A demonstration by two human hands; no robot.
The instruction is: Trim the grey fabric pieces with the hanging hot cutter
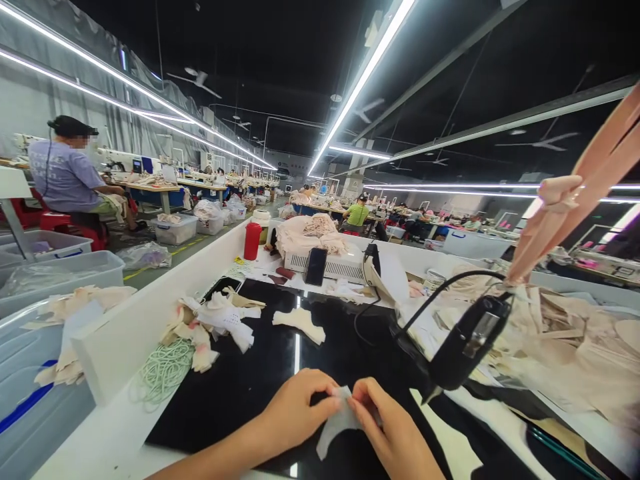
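Observation:
Both my hands pinch one small white fabric piece [338,421] low over the glossy black worktop [240,387]. My left hand [296,408] grips its left edge with closed fingers. My right hand [391,427] holds the right side, fingers pressed together. Another pale cut piece [300,323] lies flat on the black surface further away. A black lamp head [467,343] on a cable hangs just right of my hands.
A heap of cream fabric scraps [213,323] and coiled pale green cord [164,371] lie at left. A red bottle [252,241], a phone [315,266] and a white basket [330,265] stand further back. Cut pieces [565,340] pile at right. A seated person [67,177] works far left.

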